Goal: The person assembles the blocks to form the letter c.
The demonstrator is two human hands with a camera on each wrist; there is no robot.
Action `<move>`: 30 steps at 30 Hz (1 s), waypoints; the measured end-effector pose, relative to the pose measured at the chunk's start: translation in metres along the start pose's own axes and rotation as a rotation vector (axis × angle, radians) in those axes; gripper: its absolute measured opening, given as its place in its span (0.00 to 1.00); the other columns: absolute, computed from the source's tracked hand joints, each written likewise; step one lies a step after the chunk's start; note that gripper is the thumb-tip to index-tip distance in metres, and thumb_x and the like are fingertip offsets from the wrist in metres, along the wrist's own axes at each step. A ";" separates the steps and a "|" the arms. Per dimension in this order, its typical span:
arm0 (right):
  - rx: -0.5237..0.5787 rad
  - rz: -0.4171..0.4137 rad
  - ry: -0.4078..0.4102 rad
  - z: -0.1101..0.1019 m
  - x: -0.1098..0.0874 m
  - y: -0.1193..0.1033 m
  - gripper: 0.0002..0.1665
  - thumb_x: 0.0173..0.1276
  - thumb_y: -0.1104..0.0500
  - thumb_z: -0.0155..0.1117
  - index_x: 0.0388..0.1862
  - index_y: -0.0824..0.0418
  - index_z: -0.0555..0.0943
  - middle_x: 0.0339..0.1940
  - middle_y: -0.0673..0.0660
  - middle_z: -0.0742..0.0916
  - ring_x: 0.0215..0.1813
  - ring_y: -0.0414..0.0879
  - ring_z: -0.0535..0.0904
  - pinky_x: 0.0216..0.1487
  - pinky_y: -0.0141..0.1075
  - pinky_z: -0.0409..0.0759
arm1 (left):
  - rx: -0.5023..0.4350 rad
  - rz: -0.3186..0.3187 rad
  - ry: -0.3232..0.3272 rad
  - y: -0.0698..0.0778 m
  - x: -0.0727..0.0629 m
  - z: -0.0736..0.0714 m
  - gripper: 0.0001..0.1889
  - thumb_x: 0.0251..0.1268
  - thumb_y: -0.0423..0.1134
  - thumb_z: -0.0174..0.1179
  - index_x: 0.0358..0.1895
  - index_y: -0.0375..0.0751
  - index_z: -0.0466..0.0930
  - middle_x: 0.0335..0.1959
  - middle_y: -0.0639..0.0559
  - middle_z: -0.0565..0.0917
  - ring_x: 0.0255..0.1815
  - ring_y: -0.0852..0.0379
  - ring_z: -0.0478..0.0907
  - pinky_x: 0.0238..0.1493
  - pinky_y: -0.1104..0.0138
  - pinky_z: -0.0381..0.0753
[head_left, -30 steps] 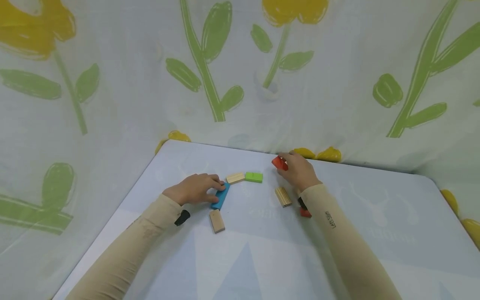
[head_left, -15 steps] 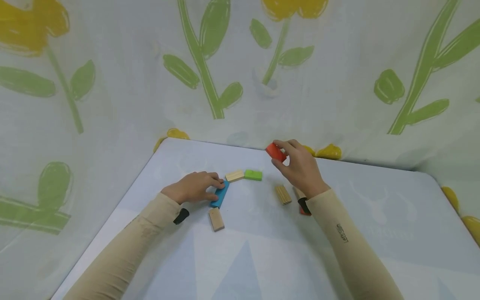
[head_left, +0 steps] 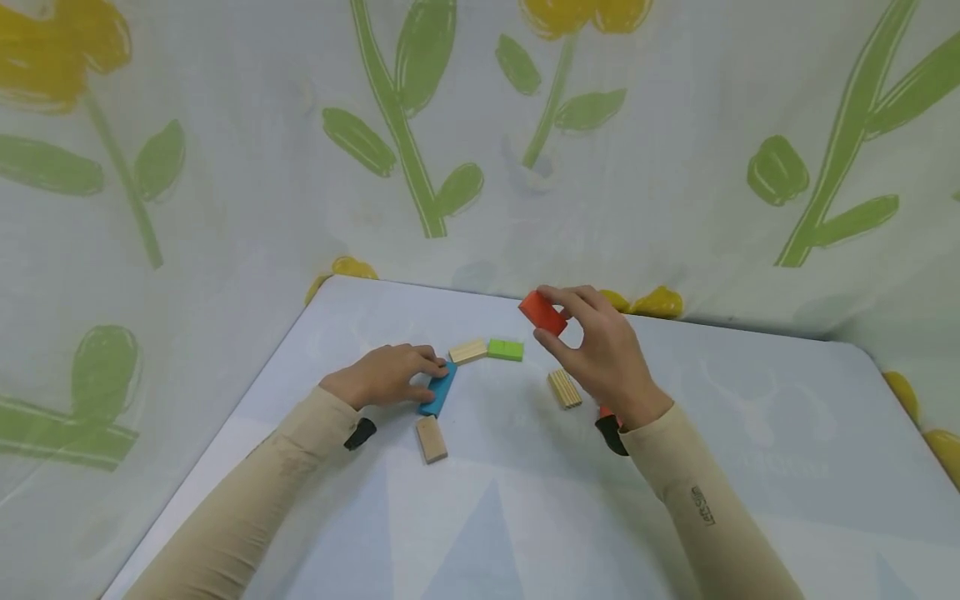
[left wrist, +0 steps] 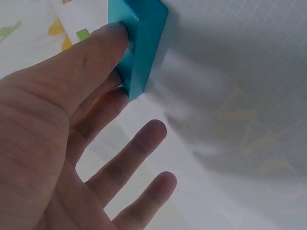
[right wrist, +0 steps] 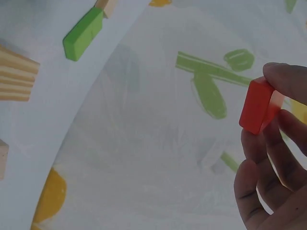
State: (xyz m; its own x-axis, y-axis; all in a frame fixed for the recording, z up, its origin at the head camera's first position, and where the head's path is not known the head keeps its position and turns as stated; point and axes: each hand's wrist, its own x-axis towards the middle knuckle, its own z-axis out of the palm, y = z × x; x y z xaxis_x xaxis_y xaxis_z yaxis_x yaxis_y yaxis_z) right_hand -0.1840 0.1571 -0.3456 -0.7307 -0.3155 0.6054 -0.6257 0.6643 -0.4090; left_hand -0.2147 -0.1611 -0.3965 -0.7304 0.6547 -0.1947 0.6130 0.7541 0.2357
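Note:
My left hand [head_left: 386, 373] pinches a blue wooden block [head_left: 438, 390] lying on the table, thumb on one side and fingertips on the other. In the left wrist view the thumb and index finger hold the blue block [left wrist: 139, 43], while two other fingers reach out free. Raised above the far part of the table, my right hand [head_left: 603, 346] grips a red block [head_left: 542, 312] between thumb and fingers. The right wrist view shows that red block [right wrist: 261, 106] tilted at the fingertips. Beyond the blue block lies a pale wooden block [head_left: 468, 351], with a green block [head_left: 506, 349] end to end.
A plain wooden block [head_left: 431, 440] lies at the blue block's near end. Right of centre is a ridged wooden block [head_left: 564, 389]. Another red block [head_left: 604, 411] shows partly behind the right wrist. A flowered cloth [head_left: 675, 167] hangs behind the white table [head_left: 750, 500].
My right hand has lifted the red block off the table's far side and carried it a little left and back toward me. The left hand stays on the blue block.

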 end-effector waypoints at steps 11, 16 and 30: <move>0.009 -0.087 -0.100 0.011 -0.011 -0.017 0.31 0.62 0.57 0.78 0.65 0.55 0.81 0.53 0.52 0.83 0.53 0.45 0.80 0.48 0.39 0.84 | -0.010 -0.007 -0.003 0.000 0.000 0.001 0.26 0.66 0.46 0.70 0.65 0.43 0.81 0.66 0.48 0.78 0.64 0.45 0.77 0.60 0.51 0.79; 0.005 -0.104 -0.135 0.015 -0.017 -0.022 0.31 0.62 0.57 0.78 0.64 0.55 0.81 0.52 0.51 0.84 0.52 0.44 0.80 0.47 0.38 0.84 | -0.008 -0.003 -0.006 0.000 0.000 0.002 0.26 0.66 0.46 0.69 0.66 0.42 0.80 0.67 0.48 0.78 0.64 0.45 0.76 0.60 0.51 0.79; 0.020 -0.171 -0.162 0.019 -0.031 -0.038 0.32 0.61 0.55 0.79 0.64 0.54 0.81 0.51 0.52 0.85 0.51 0.45 0.81 0.47 0.37 0.85 | -0.006 -0.011 -0.005 -0.002 0.004 0.001 0.26 0.66 0.46 0.70 0.66 0.44 0.81 0.66 0.48 0.78 0.63 0.46 0.76 0.61 0.52 0.78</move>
State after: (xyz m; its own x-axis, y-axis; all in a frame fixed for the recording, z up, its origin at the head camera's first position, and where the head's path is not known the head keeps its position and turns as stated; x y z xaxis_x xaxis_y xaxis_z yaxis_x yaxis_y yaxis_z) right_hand -0.1430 0.1287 -0.3615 -0.6469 -0.5279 0.5503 -0.7482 0.5788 -0.3243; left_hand -0.2186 -0.1600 -0.3990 -0.7354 0.6467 -0.2024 0.6034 0.7609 0.2388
